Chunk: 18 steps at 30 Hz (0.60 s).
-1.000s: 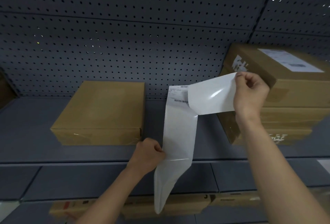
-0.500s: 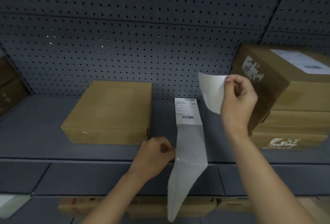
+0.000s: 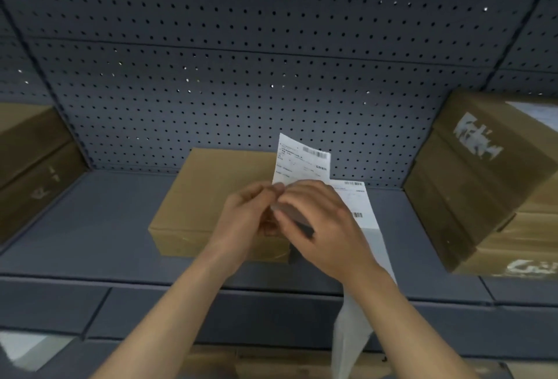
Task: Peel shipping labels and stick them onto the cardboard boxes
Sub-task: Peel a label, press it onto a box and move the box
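Note:
A plain cardboard box [image 3: 211, 197] lies flat on the shelf, straight ahead. My left hand [image 3: 244, 215] and right hand [image 3: 326, 221] meet in front of its right end. Their fingertips pinch the lower edge of a peeled shipping label [image 3: 302, 161], which stands upright with its printed side toward me. The label strip [image 3: 360, 209] shows another printed label just right of my right hand. Its bare backing [image 3: 350, 336] hangs down past the shelf edge. The strip runs behind my right hand, so what grips it is hidden.
Stacked cardboard boxes [image 3: 489, 185] stand at the right, the top one bearing a white label. Darker boxes [image 3: 33, 161] sit at the left. A grey pegboard wall [image 3: 241, 76] backs the shelf [image 3: 90, 227]. More boxes show below the shelf edge.
My right hand has brought the peeled label down and left to my left hand, and it now faces me. The view has shifted, so the plain box sits centred behind my hands.

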{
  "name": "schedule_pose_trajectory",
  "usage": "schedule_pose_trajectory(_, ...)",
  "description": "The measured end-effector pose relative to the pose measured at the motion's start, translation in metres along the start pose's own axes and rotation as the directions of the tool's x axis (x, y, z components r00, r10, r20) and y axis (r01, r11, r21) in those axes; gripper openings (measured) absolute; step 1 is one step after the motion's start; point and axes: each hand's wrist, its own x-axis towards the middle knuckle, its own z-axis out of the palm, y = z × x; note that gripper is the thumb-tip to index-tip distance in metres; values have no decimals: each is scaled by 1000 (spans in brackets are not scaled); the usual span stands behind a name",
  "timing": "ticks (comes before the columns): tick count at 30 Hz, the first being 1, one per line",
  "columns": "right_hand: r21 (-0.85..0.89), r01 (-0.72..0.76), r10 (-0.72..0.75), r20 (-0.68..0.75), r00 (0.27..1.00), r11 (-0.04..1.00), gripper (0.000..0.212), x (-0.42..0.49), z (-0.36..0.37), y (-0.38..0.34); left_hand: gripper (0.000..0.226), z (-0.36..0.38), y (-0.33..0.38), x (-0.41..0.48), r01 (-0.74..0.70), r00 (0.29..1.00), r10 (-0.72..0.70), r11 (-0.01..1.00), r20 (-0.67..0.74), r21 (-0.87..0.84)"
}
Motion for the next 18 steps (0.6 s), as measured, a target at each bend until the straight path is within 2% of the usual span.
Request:
schedule_pose_trajectory(5,-50,-13,18,100,995,999,39,14,23,-9,17,-40,8,12,-56,997,63,991,-50,124)
schedule_pose_trajectory(7,-131,-29,34,42,999,991,48,19,33,-13,15,-59,10,21,-64,992,75,991,-97,115)
schedule_pose_trajectory(9,-131,-168,157,-90,983,977,46,25,39,-18,16,-77,15,29,-47,991,58,995,-119,88)
schedule_pose_trajectory(10,-69,-289,275,-164,947,955,40,30,41,-21,16,-86,17,33,-38,992,48,996,-118,85)
schedule_pose_trajectory(12,162,-540,563,-224,795,826,24,42,46,-24,16,-101,20,40,-24,994,34,996,-104,91)
schedule_pose_trajectory(14,413,-677,774,-125,620,609,14,57,52,-24,16,-114,23,45,-14,997,21,996,-75,84)
schedule_pose_trajectory(15,494,-692,818,-71,571,526,12,62,56,-23,16,-120,24,47,-8,998,13,997,-55,80)
schedule_pose_trajectory(16,532,-692,831,-41,554,488,10,67,60,-24,16,-125,25,50,-2,999,6,996,-38,84)
schedule_pose_trajectory(18,538,-694,833,-30,552,479,7,73,67,-27,16,-135,26,54,6,1000,-5,995,-6,101)
